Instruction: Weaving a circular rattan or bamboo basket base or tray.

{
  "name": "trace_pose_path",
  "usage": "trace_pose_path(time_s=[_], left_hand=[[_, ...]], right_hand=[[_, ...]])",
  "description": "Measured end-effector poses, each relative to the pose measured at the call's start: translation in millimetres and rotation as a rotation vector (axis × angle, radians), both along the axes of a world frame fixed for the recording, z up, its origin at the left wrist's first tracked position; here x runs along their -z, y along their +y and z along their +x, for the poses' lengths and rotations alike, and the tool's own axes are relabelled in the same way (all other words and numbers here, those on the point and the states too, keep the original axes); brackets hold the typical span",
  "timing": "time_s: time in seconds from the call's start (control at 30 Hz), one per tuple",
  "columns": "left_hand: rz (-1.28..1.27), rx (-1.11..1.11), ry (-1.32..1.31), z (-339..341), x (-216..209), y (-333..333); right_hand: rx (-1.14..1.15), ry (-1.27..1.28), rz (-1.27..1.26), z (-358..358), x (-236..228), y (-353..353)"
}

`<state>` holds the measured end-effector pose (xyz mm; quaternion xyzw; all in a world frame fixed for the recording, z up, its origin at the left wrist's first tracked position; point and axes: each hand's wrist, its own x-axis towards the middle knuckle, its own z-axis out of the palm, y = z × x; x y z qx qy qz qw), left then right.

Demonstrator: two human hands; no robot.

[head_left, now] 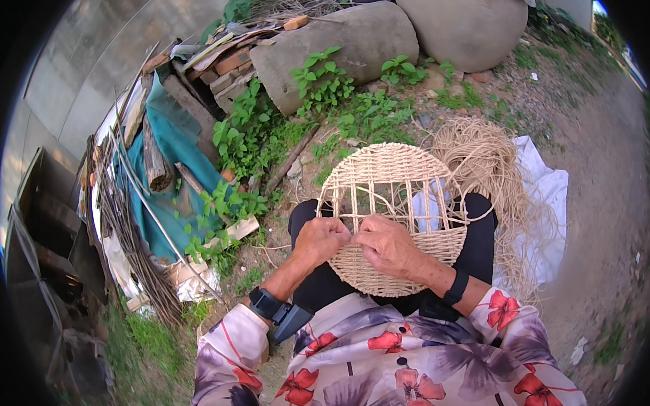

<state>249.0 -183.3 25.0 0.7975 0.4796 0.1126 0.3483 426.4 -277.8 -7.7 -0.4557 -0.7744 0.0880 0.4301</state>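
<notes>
A round, partly woven straw piece (384, 165) lies across my lap. Its far and near ends are tightly woven, while the middle shows open bars with gaps between them. My left hand (322, 239) is closed in a pinch at the left edge of the near woven part. Right beside it, my right hand (389, 245) rests over the weave with its fingers pinched together, close to the left fingertips. What the fingertips hold is too small to make out, probably hidden behind them. A loose strand curves off the piece's right side near my knee.
A heap of straw cord (481, 158) lies on a white sheet (543, 195) to the right. Ahead are a concrete cylinder (341, 52), a large rounded vessel (465, 26) and green plants (247, 127). Bundled sticks (129, 231) and a teal cloth (164, 201) are at left.
</notes>
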Motion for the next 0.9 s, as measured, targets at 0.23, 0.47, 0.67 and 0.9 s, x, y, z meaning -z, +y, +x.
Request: trace_pose_path(time_s=[0.23,0.47,0.67,0.9], left_hand=[[-0.536,0.084,-0.106,0,-18,20],[-0.573,0.090,-0.087,6,-11,25],[-0.528,0.120,-0.164,5,6,29],[-0.452,0.175,-0.228,-6,12,29]], right_hand=[[0.070,0.064,-0.028,-3,2,4],[0.141,0.000,0.067,-5,3,3],[0.146,-0.179,0.048,-11,-5,1],[0.352,-0.417,0.092,-41,-10,-4]])
